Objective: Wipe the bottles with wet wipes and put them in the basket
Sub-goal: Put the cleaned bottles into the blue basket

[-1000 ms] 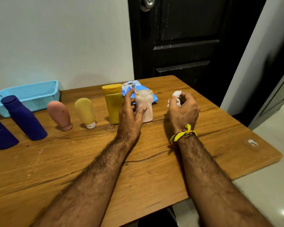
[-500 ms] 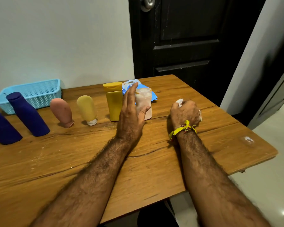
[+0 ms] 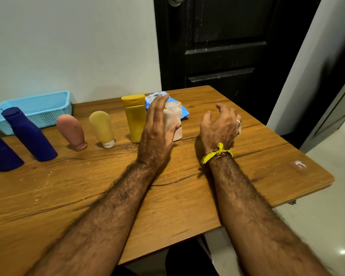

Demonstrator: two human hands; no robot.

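Your left hand (image 3: 157, 134) stands edge-on against the pale bottle (image 3: 172, 124), fingers straight and thumb spread, touching it but not yet wrapped round it. Your right hand (image 3: 220, 126) hovers just beside it with fingers loosely curled; a bit of white shows at its far edge, perhaps the wipe, though you cannot tell whether it is held. The pale bottle stands upright next to the yellow bottle (image 3: 134, 118), in front of the blue wipes packet (image 3: 182, 111). Four more bottles stand in a row to the left, and the basket (image 3: 34, 106) at the table's (image 3: 167, 206) far left corner shows nothing inside. This looks like the start of wiping the first bottle: next, curl the left fingers round it, lift it clear of its neighbour, and bring the wipe to it.
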